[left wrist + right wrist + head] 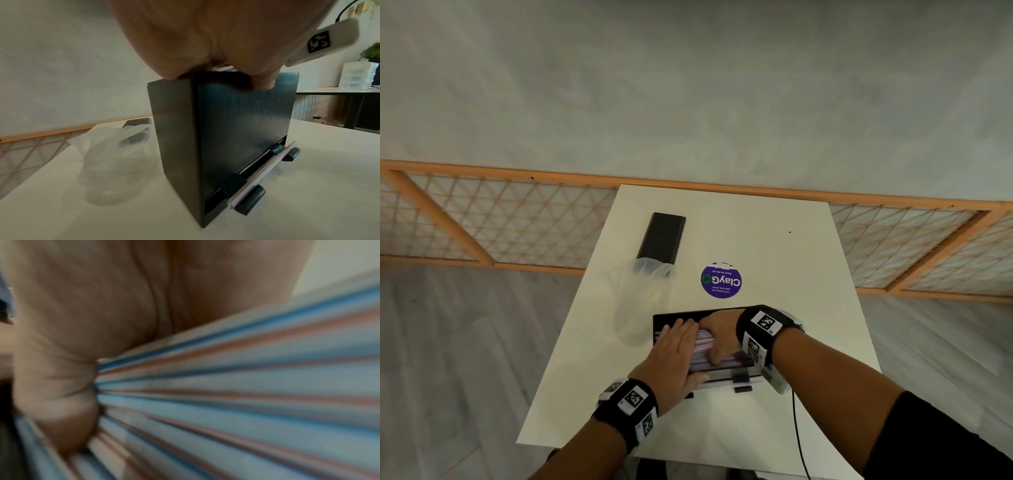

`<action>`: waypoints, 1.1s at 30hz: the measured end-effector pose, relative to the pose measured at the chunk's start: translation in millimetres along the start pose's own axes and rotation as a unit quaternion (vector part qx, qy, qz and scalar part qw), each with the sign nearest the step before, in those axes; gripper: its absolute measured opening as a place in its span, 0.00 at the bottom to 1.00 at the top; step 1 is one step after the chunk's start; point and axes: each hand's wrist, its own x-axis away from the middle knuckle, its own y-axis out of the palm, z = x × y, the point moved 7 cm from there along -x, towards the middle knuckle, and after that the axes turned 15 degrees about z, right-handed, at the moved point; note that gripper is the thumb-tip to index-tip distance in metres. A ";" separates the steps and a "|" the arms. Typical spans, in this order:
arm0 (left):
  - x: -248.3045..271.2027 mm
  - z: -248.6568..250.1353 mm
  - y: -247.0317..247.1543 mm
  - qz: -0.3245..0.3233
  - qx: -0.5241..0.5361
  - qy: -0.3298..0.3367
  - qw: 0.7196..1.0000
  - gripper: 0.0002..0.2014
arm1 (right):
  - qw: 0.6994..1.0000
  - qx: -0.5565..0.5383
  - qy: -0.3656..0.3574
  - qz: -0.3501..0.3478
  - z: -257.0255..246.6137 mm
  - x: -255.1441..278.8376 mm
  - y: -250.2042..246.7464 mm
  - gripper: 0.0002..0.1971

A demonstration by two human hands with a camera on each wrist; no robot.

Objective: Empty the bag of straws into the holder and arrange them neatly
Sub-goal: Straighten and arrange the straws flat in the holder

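Observation:
A black straw holder (661, 320) stands near the middle of the white table (791, 342), open on top and filled with striped straws (703, 347). My left hand (677, 344) lies flat on the straws' left part, fingers straight. My right hand (718, 337) curls over their right part, fingers at the far side and thumb at the near side. Close up, the straws (246, 386) run blue, white and pink under the right hand (82, 321). The left hand (205, 40) rests on the holder (226, 129), with one white straw (261, 175) in its bottom slot. The empty clear bag (637, 301) lies left of the holder.
A black lid (661, 240) lies at the table's far left, partly under the bag (115, 154). A round purple sticker (722, 280) sits behind the holder. A black cable (799, 435) hangs over the near edge. A wooden lattice rail (517, 219) runs behind the table.

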 end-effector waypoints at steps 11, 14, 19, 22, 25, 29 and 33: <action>0.2 -7.6 -10.4 -0.001 0.100 -0.067 0.993 0.50 | 0.993 0.004 -0.015 0.115 31.4 27.1 -28.8 0.26; -3.6 -11.0 -32.1 0.093 0.098 -0.110 0.985 0.41 | 0.989 0.008 0.010 0.146 50.1 42.0 -33.3 0.21; -13.5 -8.8 -27.0 0.098 0.200 -0.244 0.944 0.28 | 0.985 0.029 0.031 0.169 65.1 56.7 -25.1 0.10; -19.8 -10.9 -15.8 0.088 0.188 -0.325 0.923 0.32 | 0.985 0.038 0.026 0.164 62.9 60.2 -14.6 0.11; -19.3 -14.8 -2.1 0.054 0.147 -0.392 0.907 0.41 | 0.984 0.093 0.012 0.150 63.2 58.6 -4.6 0.12; -21.0 -19.6 4.7 0.039 0.113 -0.431 0.894 0.40 | 0.981 0.120 -0.009 0.154 55.3 51.6 -2.3 0.11; -23.2 -20.3 -5.8 0.046 0.132 -0.444 0.885 0.30 | 0.983 0.032 -0.016 0.182 44.3 52.3 -8.3 0.08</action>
